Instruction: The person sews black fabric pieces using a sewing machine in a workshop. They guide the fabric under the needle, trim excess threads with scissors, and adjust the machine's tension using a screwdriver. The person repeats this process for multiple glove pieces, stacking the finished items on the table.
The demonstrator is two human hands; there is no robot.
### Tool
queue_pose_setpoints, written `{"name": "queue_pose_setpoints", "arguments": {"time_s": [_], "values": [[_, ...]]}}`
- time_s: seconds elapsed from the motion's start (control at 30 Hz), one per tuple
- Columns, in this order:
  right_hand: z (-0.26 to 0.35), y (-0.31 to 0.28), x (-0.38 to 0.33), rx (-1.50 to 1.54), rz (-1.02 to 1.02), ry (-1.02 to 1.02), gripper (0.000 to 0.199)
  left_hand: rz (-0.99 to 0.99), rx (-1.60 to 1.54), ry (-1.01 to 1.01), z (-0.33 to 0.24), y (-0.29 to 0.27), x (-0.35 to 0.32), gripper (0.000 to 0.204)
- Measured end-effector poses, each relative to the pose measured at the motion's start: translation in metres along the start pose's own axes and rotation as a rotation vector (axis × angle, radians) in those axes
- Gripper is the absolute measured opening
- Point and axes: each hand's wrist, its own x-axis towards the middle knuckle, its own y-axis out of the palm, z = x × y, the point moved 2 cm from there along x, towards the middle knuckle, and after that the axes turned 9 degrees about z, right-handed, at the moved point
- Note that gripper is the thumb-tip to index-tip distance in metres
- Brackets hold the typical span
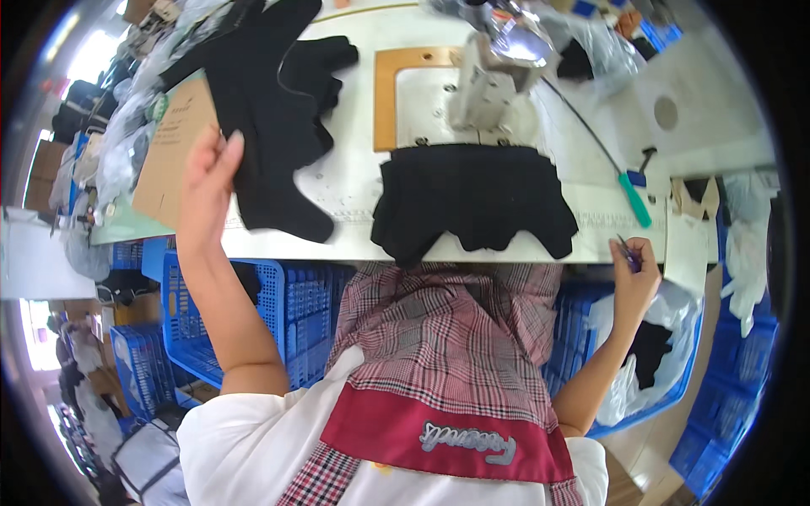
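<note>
My left hand (205, 181) is raised at the left of the white sewing table (354, 181), its fingers closed on the edge of a black fabric piece (270, 126) spread over the table. My right hand (634, 274) is at the table's right front edge and pinches a small pair of thread snips (625, 250). A folded stack of black fabric (472, 198) lies at the front edge between my hands, just below the sewing machine (494, 76).
A green-handled tool (634, 199) lies on the table at the right. A brown cardboard sheet (173, 148) sits at the left. Blue plastic crates (287, 308) stand below the table on both sides, the right one (675, 371) holding white bags and black cloth.
</note>
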Motion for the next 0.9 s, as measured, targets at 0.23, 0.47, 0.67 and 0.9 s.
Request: {"name": "queue_pose_setpoints", "arguments": {"time_s": [0.23, 0.47, 0.67, 0.9], "values": [[-0.013, 0.035, 0.034, -0.052, 0.040, -0.139, 0.023, -0.106, 0.345, -0.058, 0.075, -0.055, 0.122, 0.042], [0.022, 0.027, 0.025, -0.294, -0.087, -0.312, 0.024, -0.281, 1.169, 0.196, 0.115, -0.069, 0.156, 0.055], [0.097, 0.053, -0.003, -0.198, 0.066, -0.371, 0.051, 0.085, 0.810, 0.390, 0.013, 0.098, 0.064, 0.018], [0.097, 0.068, 0.001, -0.234, 0.020, -0.390, 0.059, 0.460, 0.865, 0.411, 0.030, 0.203, 0.019, 0.060]]}}
